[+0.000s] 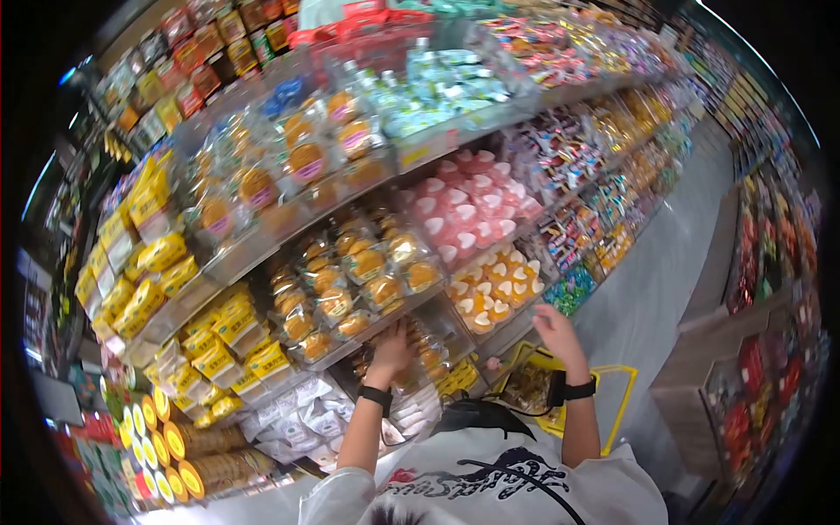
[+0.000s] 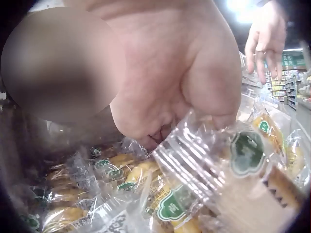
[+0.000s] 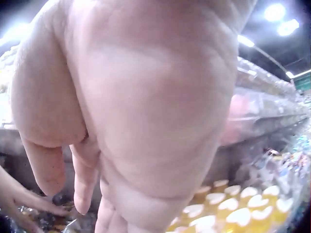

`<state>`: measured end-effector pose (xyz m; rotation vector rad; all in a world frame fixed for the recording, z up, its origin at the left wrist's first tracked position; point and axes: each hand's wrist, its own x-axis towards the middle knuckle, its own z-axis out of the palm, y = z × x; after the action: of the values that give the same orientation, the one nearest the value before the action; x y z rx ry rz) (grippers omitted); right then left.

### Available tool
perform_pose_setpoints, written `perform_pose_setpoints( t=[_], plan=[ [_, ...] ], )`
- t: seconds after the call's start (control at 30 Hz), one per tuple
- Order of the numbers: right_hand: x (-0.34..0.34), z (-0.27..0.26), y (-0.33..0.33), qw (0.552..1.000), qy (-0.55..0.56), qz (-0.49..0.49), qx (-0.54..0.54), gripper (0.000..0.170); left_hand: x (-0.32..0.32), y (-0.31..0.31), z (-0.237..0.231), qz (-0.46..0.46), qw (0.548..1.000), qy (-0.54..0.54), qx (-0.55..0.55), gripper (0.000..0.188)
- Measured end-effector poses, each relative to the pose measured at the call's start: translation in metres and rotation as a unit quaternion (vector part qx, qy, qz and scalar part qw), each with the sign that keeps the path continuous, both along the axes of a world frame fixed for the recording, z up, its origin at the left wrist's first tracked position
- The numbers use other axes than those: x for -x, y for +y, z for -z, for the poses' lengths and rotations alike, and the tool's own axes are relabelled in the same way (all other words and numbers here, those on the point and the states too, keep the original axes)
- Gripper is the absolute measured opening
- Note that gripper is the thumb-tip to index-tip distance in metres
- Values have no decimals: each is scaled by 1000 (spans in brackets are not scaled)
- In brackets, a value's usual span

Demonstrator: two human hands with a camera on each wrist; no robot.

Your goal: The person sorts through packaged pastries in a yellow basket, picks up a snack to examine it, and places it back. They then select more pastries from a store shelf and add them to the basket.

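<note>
My left hand (image 1: 391, 354) reaches into a lower shelf bin of small clear-wrapped pastries (image 1: 430, 354). In the left wrist view its fingers curl downward among the wrappers. A clear packet with a dark green label (image 2: 248, 153) stands tilted up at the thumb and covers the fingertips; I cannot tell whether they pinch it. My right hand (image 1: 557, 332) hangs in the air with loose, slightly bent fingers and nothing in them. It is near the tray of orange cups with white heart shapes (image 1: 496, 289). Below it is a yellow-rimmed basket (image 1: 632, 398) with wrapped goods inside.
Tiered shelves hold wrapped buns (image 1: 337, 302), pink heart-topped cups (image 1: 459, 206), yellow packets (image 1: 214, 354) and white packets (image 1: 302, 416). A shelf edge (image 1: 359, 337) runs just above the left hand. Grey aisle floor (image 1: 669, 254) and a wooden display (image 1: 691, 398) lie to the right.
</note>
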<state>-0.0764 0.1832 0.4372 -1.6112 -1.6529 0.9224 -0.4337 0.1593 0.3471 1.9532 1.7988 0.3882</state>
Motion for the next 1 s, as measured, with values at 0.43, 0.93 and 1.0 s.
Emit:
perform_pose_setpoints(
  t=[0.43,0.93,1.0],
  plan=[
    [-81,39,-114,986,-28,166,16,24,-26,44,-37,6,987,103,125,40],
    [-105,35,-227,944,-116,302,71,28,-37,140,79,135,941,289,116,56],
    [-109,48,-234,940,-124,306,79,28,-32,132,82,106,949,285,83,55]
  ],
)
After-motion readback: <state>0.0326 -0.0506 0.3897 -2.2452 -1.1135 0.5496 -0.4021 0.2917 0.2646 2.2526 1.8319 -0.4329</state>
